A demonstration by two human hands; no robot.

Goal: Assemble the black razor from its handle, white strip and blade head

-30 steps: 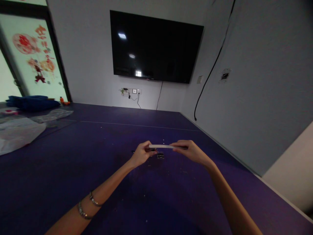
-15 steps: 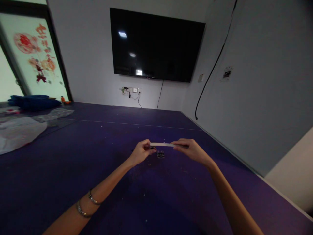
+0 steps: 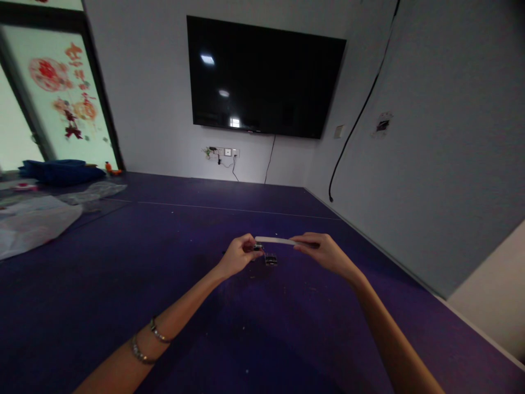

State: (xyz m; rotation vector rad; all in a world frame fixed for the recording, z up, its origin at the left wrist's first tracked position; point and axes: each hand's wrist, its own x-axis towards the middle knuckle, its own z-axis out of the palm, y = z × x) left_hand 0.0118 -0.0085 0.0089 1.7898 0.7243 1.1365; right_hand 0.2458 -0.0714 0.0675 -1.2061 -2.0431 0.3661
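Note:
A thin, pale, slightly bowed strip [image 3: 274,240] runs between my hands above the floor. My right hand [image 3: 322,247] pinches its right end, thumb below and fingers on top. At its left end, my left hand [image 3: 238,257] is closed, with a small dark and silver part [image 3: 258,247] at the thumb and index fingertips. That part is mostly hidden by the fingers and seems to have a thin wire. Just below the strip sits a small black electronic module [image 3: 270,260]. My left wrist wears two bracelets.
The purple floor [image 3: 197,328] carries scattered specks. Clear plastic wrapping [image 3: 39,221] and a folded blue cloth [image 3: 61,171] lie far left, beside a small orange object [image 3: 111,168]. A television [image 3: 266,76] hangs ahead; a black cable [image 3: 356,117] dangles along the right wall.
The strip's left end now shows more clearly above my left fingertips, and the strip looks a little more bowed. Both hands stay nearly in place; the view has shifted slightly.

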